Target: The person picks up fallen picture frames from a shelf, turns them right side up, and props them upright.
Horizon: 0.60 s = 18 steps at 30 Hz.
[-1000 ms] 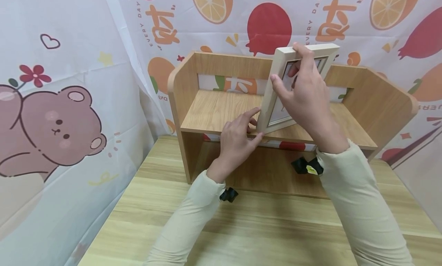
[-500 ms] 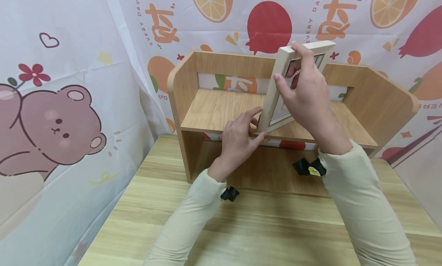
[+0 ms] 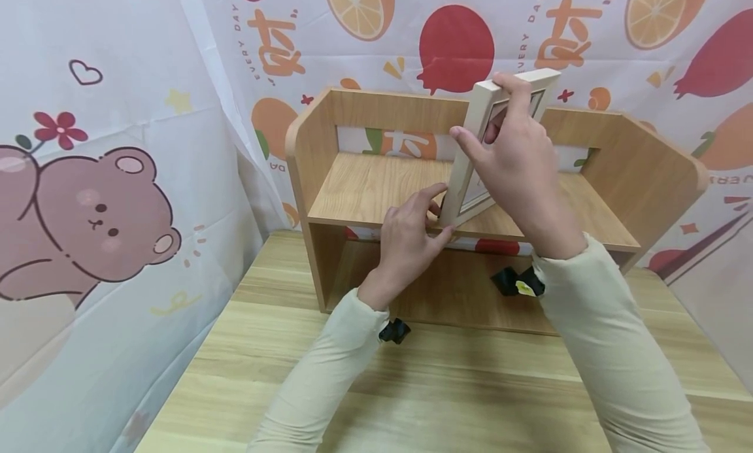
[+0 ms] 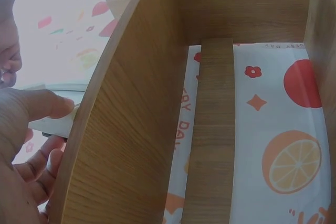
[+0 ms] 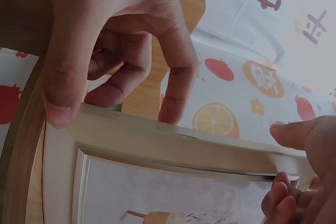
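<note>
A cream picture frame point(image 3: 463, 168) stands tilted on the upper board of the wooden desk shelf point(image 3: 376, 185), near its front edge. My left hand point(image 3: 406, 237) pinches its lower left corner; the right wrist view shows that thumb at the corner and the index fingertip along the side. My right hand point(image 3: 520, 155) holds the upper part, index finger over the top edge, other fingers curled at the front. Its thumb sticks out past the left side. In the right wrist view a glazed picture point(image 5: 173, 198) shows inside the frame. My right hand hides much of the front.
The shelf's lower board point(image 3: 459, 296) lies beneath, and side panels point(image 3: 647, 172) rise at both ends. It stands on a light wood table point(image 3: 235, 361). A fruit-print cloth point(image 3: 376, 61) hangs behind, a bear-print cloth point(image 3: 117, 335) at the left.
The picture frame has turned more edge-on, its far top corner swinging left. My right hand has shifted slightly left with it. My left hand has stayed at the lower corner.
</note>
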Each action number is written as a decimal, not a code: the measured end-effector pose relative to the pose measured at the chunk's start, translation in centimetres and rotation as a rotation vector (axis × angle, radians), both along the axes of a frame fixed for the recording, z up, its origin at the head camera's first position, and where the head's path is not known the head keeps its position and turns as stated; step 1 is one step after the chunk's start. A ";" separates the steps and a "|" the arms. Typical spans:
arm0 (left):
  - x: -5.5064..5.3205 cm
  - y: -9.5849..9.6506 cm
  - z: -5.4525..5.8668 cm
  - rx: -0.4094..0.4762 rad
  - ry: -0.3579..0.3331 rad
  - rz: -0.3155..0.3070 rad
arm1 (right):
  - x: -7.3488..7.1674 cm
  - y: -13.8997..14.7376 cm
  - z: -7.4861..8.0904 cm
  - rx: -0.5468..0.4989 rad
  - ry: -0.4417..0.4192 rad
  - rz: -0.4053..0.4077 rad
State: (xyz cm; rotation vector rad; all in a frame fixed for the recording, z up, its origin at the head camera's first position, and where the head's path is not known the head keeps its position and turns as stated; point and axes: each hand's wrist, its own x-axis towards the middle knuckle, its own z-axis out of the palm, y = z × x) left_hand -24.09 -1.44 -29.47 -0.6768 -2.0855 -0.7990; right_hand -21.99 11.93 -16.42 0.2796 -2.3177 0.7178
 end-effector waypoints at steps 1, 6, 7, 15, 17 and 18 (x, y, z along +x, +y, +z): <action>0.0 0.0 0.0 -0.001 0.002 0.003 | 0.0 -0.1 0.0 0.001 0.001 -0.014; -0.1 0.1 0.0 -0.007 0.010 0.015 | -0.2 -0.4 0.0 0.008 0.018 -0.040; -0.1 0.1 0.0 -0.007 0.011 0.015 | -0.2 -0.4 0.0 0.009 0.023 -0.039; -0.4 0.2 -0.1 -0.008 0.024 0.007 | -0.4 -0.1 -0.2 0.003 0.051 -0.013; -0.4 0.3 -0.1 -0.010 0.031 0.003 | -0.4 0.0 -0.2 0.002 0.051 -0.011; -0.4 0.3 -0.2 -0.011 0.036 0.003 | -0.4 0.1 -0.2 0.001 0.049 -0.009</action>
